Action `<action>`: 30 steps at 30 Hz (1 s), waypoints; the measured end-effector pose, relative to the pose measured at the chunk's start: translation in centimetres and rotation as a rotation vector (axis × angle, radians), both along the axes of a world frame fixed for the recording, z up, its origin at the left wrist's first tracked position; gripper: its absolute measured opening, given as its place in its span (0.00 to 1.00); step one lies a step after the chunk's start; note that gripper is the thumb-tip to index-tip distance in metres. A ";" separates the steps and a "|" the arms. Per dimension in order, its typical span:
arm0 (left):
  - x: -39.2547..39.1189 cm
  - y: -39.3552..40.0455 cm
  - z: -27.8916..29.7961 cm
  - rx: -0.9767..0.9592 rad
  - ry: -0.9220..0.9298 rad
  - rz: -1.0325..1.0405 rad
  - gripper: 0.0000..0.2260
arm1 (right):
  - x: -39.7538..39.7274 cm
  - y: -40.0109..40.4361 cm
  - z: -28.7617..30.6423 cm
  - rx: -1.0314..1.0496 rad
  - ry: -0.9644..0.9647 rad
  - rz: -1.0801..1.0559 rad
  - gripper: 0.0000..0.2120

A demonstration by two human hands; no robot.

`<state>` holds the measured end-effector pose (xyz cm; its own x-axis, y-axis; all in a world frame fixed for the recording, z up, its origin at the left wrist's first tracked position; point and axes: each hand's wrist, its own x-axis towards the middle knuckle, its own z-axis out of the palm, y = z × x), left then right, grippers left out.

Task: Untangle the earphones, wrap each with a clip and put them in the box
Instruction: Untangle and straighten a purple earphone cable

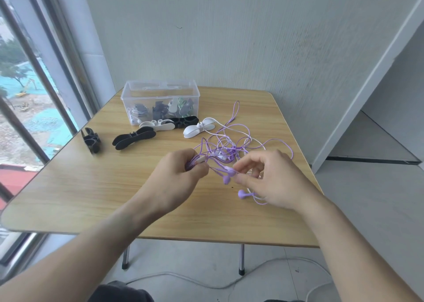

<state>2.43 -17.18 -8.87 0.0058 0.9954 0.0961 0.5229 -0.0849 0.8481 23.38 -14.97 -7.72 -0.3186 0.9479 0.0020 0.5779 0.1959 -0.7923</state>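
Observation:
A tangle of purple and white earphone cords [231,141] lies on the wooden table [91,187], right of centre. My left hand [181,175] grips a bundle of the purple cords with curled fingers. My right hand [273,177] pinches a purple earbud [229,172] between thumb and forefinger; a second purple earbud [243,194] hangs just below it. Several black and white winder clips lie in a row behind the tangle: a white one [198,128], a black one [134,137] and another black one [91,139]. The clear plastic box [160,88] at the back holds wrapped earphones.
The table stands in a corner, with a window at its left edge and a wall behind. A white cable [206,281] runs over the floor under the table's front edge. More clips [169,122] lie right in front of the box.

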 end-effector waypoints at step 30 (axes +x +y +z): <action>0.0 -0.5 0.4 0.026 -0.401 -0.204 0.08 | -0.7 -0.1 0.1 -0.041 0.162 0.023 0.07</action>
